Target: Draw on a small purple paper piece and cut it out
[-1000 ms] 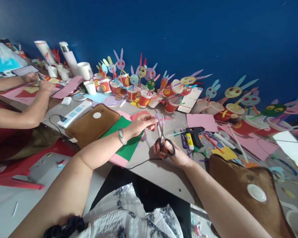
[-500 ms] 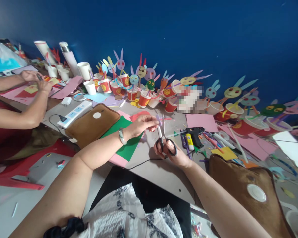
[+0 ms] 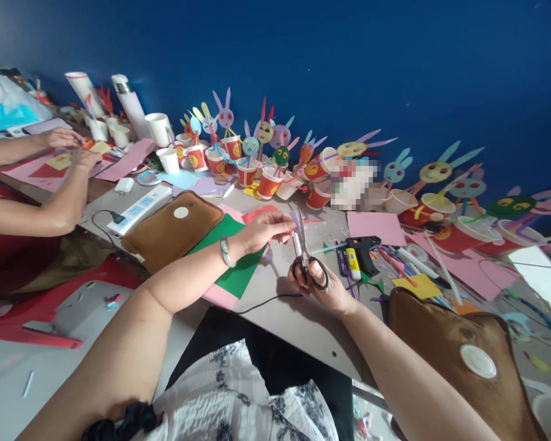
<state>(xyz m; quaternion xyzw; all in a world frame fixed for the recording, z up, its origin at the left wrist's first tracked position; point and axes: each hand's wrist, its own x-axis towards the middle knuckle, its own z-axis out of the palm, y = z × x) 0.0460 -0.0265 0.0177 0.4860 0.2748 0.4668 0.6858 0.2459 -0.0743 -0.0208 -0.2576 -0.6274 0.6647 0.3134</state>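
Observation:
Black-handled scissors (image 3: 303,257) are in my right hand (image 3: 326,288), fingers through the loops and blades pointing away from me. My left hand (image 3: 272,229) pinches a small purple piece of paper (image 3: 296,215) right by the blade tips. Whether the blades touch the paper I cannot tell. Under my left forearm lie a green sheet (image 3: 241,269) and part of a red sheet (image 3: 259,213). Just right of the scissors are a yellow glue stick (image 3: 352,263) and a black glue gun (image 3: 366,252).
Paper cups with rabbit-faced figures (image 3: 270,177) line the wall. A white power strip (image 3: 140,211) and brown cushion-like pad (image 3: 174,229) lie left; another brown pad (image 3: 445,349) lies right. At far left, a co-worker's hands (image 3: 76,147) are over pink paper.
The scissors' blades have drawn closer together, near the purple paper. Both my hands stay almost in place. The co-worker's hands have shifted slightly.

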